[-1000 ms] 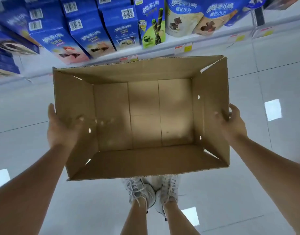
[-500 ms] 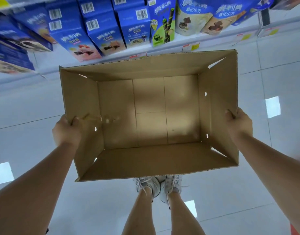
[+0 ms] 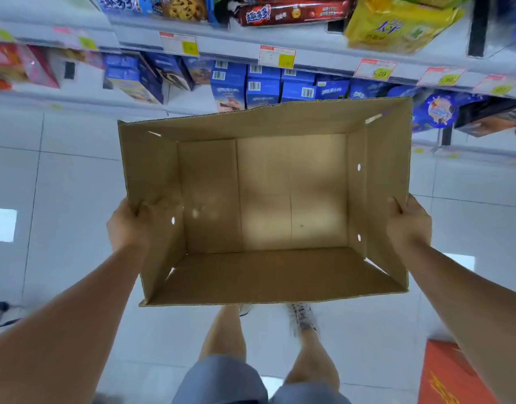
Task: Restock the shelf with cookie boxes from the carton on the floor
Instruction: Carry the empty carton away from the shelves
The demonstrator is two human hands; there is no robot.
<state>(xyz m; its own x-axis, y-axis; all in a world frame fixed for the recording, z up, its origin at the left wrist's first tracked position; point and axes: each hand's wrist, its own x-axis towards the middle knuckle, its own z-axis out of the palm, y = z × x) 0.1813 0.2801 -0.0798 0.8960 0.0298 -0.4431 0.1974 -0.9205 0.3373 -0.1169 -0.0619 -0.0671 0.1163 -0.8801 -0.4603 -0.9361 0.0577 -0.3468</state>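
Left hand (image 3: 125, 225) grips the left side wall of the carton (image 3: 280, 121), fingers hooked over the rim to the inside. Right hand (image 3: 408, 225) does the same on the right wall. Hands are well apart, one per side, both clamped on cardboard. The carton hangs between them, open top to the camera, off the floor (image 3: 76, 185), above the person's legs and shoes (image 3: 302, 317). Inside is bare, no boxes visible.

Blue cookie boxes (image 3: 262, 88) stand in a row on the shelf (image 3: 236, 51) just past the carton's far wall, price tags along the shelf edge above them. Other snack packs sit on the level above. Restock looks done; likely step is clearing the empty carton.

Risks, as judgement:
- The far wall is near the shelved boxes, so a forward swing could knock them.
- The grip is on thin walls only, so the cardboard could buckle or slip.
- An orange object (image 3: 443, 374) lies on the floor by the right leg, partly hidden by the carton, a trip hazard.
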